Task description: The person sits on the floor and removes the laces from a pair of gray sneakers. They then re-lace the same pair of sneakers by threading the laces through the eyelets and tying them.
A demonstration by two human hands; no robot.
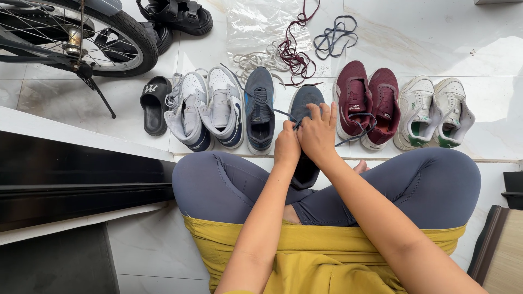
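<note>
While both hands (305, 136) grip it, the navy shoe (305, 103) seemingly points away.

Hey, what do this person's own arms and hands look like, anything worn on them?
Both forearms are bare, with no sleeves reaching into view. The left hand and right hand wear no gloves, and no rings, watch or bracelets are visible. Below the arms the person wears a mustard-yellow top and grey-blue leggings.

Lighting: bright, even daylight. Soft short shadows under the shoes beyond the hands (305, 139); mild sheen on the floor tiles (436, 43) far ahead. Sharp focus throughout; slight wide-angle bending at edges.
</note>
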